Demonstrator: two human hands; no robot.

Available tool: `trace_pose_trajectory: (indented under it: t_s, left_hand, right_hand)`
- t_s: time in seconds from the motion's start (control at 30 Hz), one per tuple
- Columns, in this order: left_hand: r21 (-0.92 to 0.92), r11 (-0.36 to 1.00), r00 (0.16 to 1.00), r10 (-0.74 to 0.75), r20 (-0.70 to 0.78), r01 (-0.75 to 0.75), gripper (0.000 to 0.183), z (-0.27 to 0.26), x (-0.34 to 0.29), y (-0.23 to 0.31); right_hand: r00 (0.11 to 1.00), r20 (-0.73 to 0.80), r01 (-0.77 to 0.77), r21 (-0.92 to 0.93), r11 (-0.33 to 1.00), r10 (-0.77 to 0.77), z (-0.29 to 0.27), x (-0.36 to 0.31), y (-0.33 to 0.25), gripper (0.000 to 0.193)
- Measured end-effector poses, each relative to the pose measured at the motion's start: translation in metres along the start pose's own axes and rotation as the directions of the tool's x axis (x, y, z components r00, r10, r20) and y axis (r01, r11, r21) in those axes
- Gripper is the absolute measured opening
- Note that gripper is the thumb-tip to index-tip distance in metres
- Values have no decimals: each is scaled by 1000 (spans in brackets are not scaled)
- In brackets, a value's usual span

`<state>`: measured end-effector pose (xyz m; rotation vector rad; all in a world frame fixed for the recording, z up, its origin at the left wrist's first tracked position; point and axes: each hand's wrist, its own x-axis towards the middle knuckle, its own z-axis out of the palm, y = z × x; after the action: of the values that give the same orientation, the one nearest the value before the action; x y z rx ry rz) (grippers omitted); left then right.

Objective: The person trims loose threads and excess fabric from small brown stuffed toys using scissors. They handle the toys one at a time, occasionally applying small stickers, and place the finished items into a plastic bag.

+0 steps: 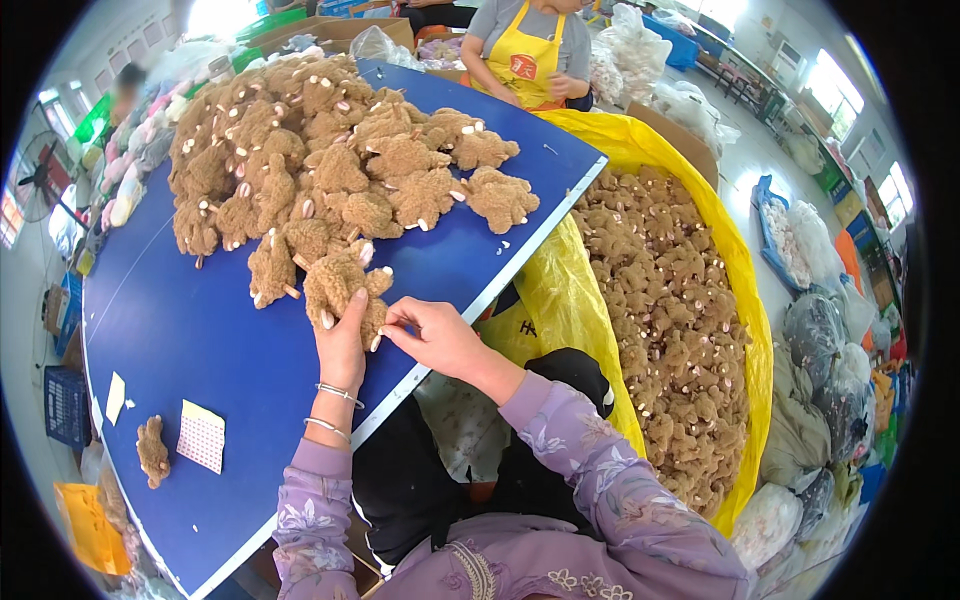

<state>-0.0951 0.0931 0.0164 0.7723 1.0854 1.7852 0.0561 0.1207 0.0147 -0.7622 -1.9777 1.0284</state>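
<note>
At the table's near edge, my left hand (342, 345) grips a fuzzy brown plush toy skin (335, 283) with small pale tips on its limbs. The fingers of my right hand (440, 335) are pinched together at the lower right edge of the same piece, beside a pale tip. Whether they hold the fabric or something small there is hard to make out. Just beyond my hands a large heap of similar brown plush pieces (270, 150) covers the far part of the blue table (240, 340).
A yellow-lined container (757, 400) full of brown plush pieces stands to my right. At the table's left lie a sheet of small stickers or labels (202, 437), a paper slip (115, 397) and a single plush piece (153, 452). Across the table sits a person in a yellow apron (525, 60).
</note>
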Motion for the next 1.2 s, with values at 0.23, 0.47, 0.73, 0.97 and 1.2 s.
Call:
trace_pose_trajectory:
  t_s: [0.23,0.47,0.73,0.97,1.2]
  left_hand:
    - [47,999,1000,-1,28,0,37,-5,-1,-2]
    - [110,992,985,-83,151,67,37,-2,-6,-2]
    - [50,990,987,-139,78,135,39,-2,-6,0]
    - [181,958,965,-242,99,222,27,-1,-7,7]
    - [178,933,935,-336,116,313,22,-7,-7,12]
  right_hand:
    - [999,-30,-26,-14,1000,26,3,0,-7,22]
    - [974,-176,-128,103,986,145,-5,3,-9,22]
    - [971,-201,-94,192,977,133,-8,0,-7,19]
    - [969,-229,107,44,993,-94,-11,1,4,10]
    - [961,151,258,-174,950,-233,-26,-6,-10,14]
